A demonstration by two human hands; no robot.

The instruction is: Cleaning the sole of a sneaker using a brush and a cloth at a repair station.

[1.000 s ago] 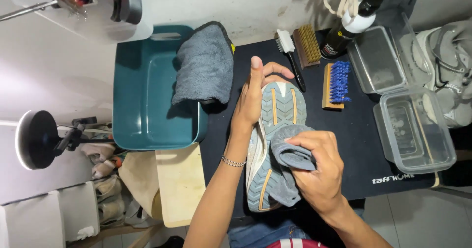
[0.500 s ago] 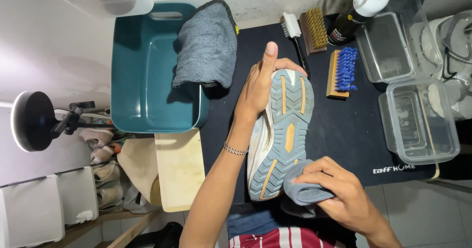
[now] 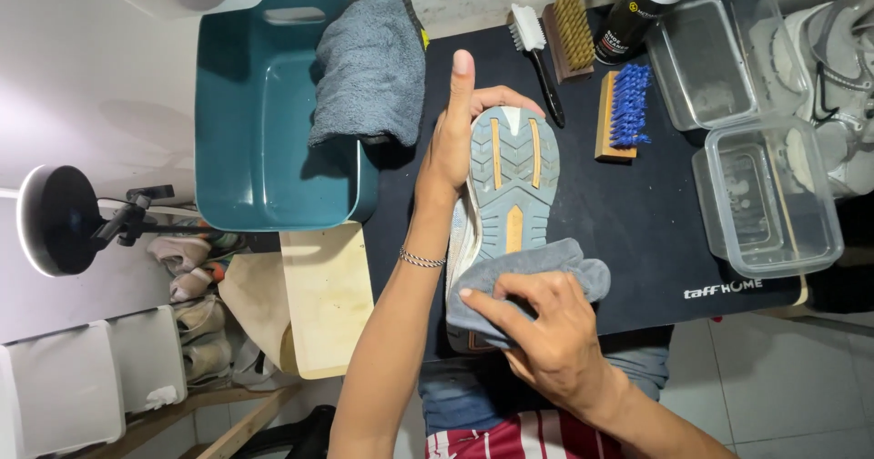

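Note:
My left hand (image 3: 452,145) grips a sneaker (image 3: 506,177) by its toe end, sole up, over the black mat (image 3: 655,213). The sole is grey-blue with orange strips. My right hand (image 3: 546,336) presses a small grey cloth (image 3: 528,272) onto the heel half of the sole, fingers spread across the cloth. The heel is hidden under the cloth and hand.
A teal tub (image 3: 264,122) with a grey towel (image 3: 369,63) draped over its rim stands at the left. Behind the shoe lie a white brush (image 3: 533,45), a tan-bristle brush (image 3: 572,33), a blue-bristle brush (image 3: 624,108) and a dark bottle (image 3: 637,8). Two clear containers (image 3: 760,195) sit right.
My right hand slid the cloth from mid-sole down past the heel, then back up onto the heel half. The left hand kept its grip on the toe.

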